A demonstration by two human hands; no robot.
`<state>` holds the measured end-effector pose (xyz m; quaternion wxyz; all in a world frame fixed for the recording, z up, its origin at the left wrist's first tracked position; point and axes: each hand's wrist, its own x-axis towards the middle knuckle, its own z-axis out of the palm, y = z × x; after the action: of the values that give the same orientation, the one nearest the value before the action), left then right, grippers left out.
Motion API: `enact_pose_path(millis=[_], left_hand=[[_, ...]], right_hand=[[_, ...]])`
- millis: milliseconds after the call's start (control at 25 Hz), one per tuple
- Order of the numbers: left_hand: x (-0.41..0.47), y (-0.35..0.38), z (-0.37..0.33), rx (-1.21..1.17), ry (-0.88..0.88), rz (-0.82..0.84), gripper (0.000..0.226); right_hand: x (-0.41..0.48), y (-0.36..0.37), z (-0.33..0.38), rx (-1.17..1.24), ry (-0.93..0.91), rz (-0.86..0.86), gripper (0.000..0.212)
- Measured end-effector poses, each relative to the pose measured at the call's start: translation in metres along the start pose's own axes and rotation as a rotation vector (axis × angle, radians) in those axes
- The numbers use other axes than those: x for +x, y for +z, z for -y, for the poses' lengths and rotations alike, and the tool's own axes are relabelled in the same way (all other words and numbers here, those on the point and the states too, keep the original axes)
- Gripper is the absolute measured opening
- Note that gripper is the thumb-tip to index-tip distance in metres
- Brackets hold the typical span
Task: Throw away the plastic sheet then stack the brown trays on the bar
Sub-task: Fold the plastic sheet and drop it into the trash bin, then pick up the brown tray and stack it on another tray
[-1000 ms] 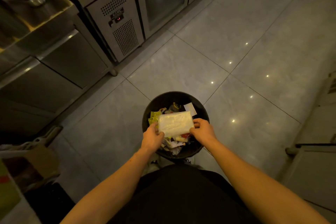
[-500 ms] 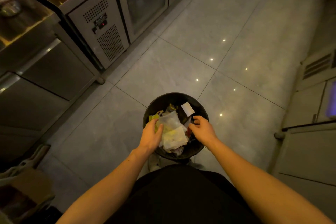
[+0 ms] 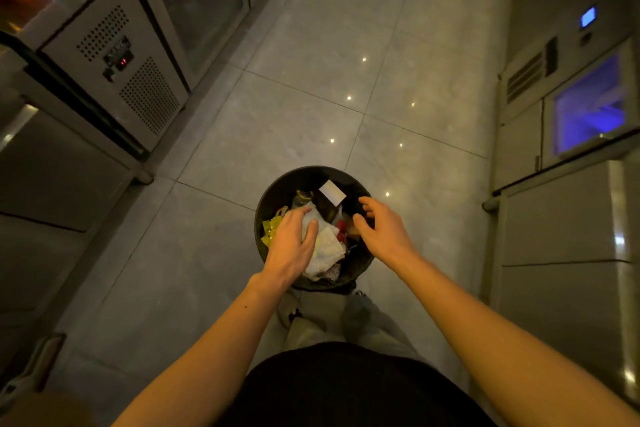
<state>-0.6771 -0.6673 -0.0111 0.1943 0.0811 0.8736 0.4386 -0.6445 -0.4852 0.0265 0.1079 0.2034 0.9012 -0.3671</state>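
The crumpled clear plastic sheet [image 3: 325, 246] lies inside the round black bin [image 3: 277, 191] on top of other rubbish. My left hand [image 3: 292, 243] is over the bin's left side, fingers spread, thumb resting against the sheet. My right hand [image 3: 381, 229] hovers above the bin's right rim, fingers apart and curled, holding nothing. No brown trays are in view.
A steel under-counter fridge [image 3: 138, 55] with a vent and red display runs along the left. Cabinets and a blue-lit appliance [image 3: 588, 107] line the right. Grey tiled floor [image 3: 329, 45] stretches ahead between them. My feet stand just behind the bin.
The sheet was held flat between both hands above the bin, then crumpled and dropped in. My right hand has let go and lifted; the left presses on it.
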Motion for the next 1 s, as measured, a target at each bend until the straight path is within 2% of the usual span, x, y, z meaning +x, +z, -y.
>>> enact_pose_path(millis=[160, 400, 800, 1000], left_hand=[[-0.002, 0.009, -0.022, 0.017, 0.118, 0.04, 0.042], [-0.019, 0.057, -0.081, 0.024, 0.289, 0.121, 0.043], [-0.138, 0.235, -0.232, 0.136, 0.729, 0.421, 0.041], [-0.22, 0.334, -0.286, 0.164, 0.915, 0.601, 0.04]], right_hand=[[-0.022, -0.023, -0.016, -0.132, -0.032, -0.057, 0.05], [-0.077, -0.08, -0.069, -0.171, 0.023, -0.278, 0.052], [-0.289, -0.18, -0.232, 0.046, 0.335, -0.766, 0.054], [-0.411, -0.19, -0.309, 0.167, 0.52, -0.987, 0.054]])
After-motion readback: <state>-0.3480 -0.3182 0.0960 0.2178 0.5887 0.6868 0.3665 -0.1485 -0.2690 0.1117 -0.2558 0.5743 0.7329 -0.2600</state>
